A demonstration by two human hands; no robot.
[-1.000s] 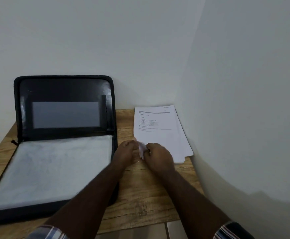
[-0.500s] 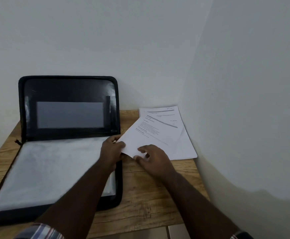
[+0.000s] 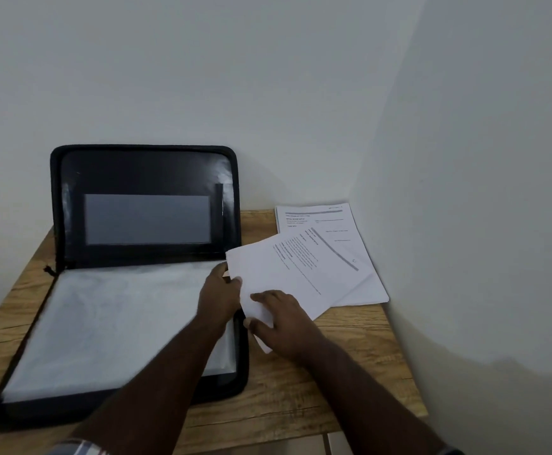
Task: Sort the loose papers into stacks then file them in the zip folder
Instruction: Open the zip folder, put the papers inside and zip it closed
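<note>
A black zip folder (image 3: 143, 165) lies open on the wooden table (image 3: 300, 395), its lid leaning on the back wall and white sheets (image 3: 110, 323) filling its base. To its right a stack of printed papers (image 3: 363, 284) rests in the corner. One printed sheet (image 3: 287, 270) is turned askew over that stack and reaches toward the folder. My left hand (image 3: 218, 297) pinches this sheet's left edge. My right hand (image 3: 281, 320) holds its near corner, thumb under the paper and fingers on top.
White walls close in behind the table and along its right side, tight against the paper stack. The folder's right rim (image 3: 243, 356) sits just under my left wrist. Bare wood shows in front of the stack.
The top sheet came off the stack and swung left toward the folder, rotating as it went. Both hands moved left with it, and the camera shifted slightly.
</note>
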